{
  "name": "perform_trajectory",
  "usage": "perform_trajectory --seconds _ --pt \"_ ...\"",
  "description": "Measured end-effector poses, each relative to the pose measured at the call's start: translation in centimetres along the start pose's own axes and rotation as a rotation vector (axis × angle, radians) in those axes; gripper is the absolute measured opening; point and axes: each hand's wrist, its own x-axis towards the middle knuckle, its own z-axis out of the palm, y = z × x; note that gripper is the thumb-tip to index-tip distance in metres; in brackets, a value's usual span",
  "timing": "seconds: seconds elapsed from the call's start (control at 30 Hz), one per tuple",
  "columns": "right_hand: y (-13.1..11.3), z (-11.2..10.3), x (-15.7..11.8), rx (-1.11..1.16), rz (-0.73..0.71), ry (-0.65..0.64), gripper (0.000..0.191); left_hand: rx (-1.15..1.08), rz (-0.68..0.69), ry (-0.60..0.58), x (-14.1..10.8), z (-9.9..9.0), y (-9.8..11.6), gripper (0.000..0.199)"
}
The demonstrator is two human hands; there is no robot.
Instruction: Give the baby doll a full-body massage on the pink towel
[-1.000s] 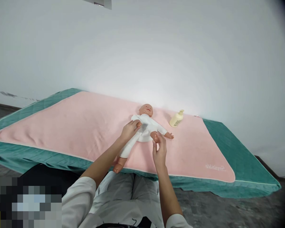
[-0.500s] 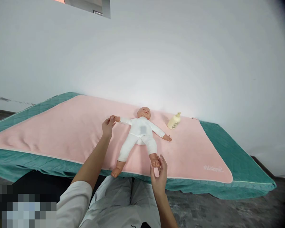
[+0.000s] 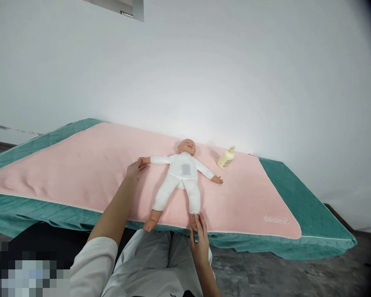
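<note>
A baby doll (image 3: 177, 172) with a white cloth body lies on its back on a pink mat (image 3: 89, 165), head toward the wall and legs toward me. At its outstretched arm on the left, my left hand (image 3: 133, 169) is closed on the doll's small hand. My right hand (image 3: 200, 243) has its fingers around the doll's foot at the mat's near edge, with part of that foot hidden. The doll's other foot hangs slightly over the edge, untouched, and its other arm rests on the mat.
A pale yellow pump bottle (image 3: 225, 158) stands on the mat right of the doll. Under the mat is a green quilted cover (image 3: 306, 202) over the bed. A white wall (image 3: 235, 74) rises behind, and dark grey floor (image 3: 250, 272) shows in front.
My left hand has moved left and down with the doll's hand, straightening that arm. My right hand has come down and left, and the doll's leg now lies straighter and lower.
</note>
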Motion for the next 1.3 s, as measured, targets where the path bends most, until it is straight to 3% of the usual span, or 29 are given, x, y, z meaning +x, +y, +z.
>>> perform_trajectory --seconds 0.23,0.57,0.73,0.87,1.07,1.3 --pt "0.3 0.5 -0.4 0.027 0.009 0.021 0.054 -0.013 -0.054 -0.033 0.5 -0.4 0.0 0.004" --pt "-0.8 0.2 0.0 0.099 0.140 0.097 0.044 0.036 0.054 0.018 0.5 -0.6 -0.9 0.010" --pt "-1.3 -0.5 0.9 0.178 0.223 0.191 0.049 0.099 0.203 0.036 -0.8 0.5 -1.0 0.023" --pt "-1.3 -1.1 2.6 0.290 0.173 0.307 0.050 0.147 0.347 -0.001 -2.7 2.2 -0.6 0.026" --pt "-2.0 -1.9 6.8 0.333 0.048 0.423 0.049 0.453 0.643 -0.214 -6.4 4.3 -0.6 0.031" --pt "-2.4 -1.5 11.4 0.270 -0.051 0.331 0.048 0.920 0.991 -0.463 -7.7 5.1 -2.4 0.030"
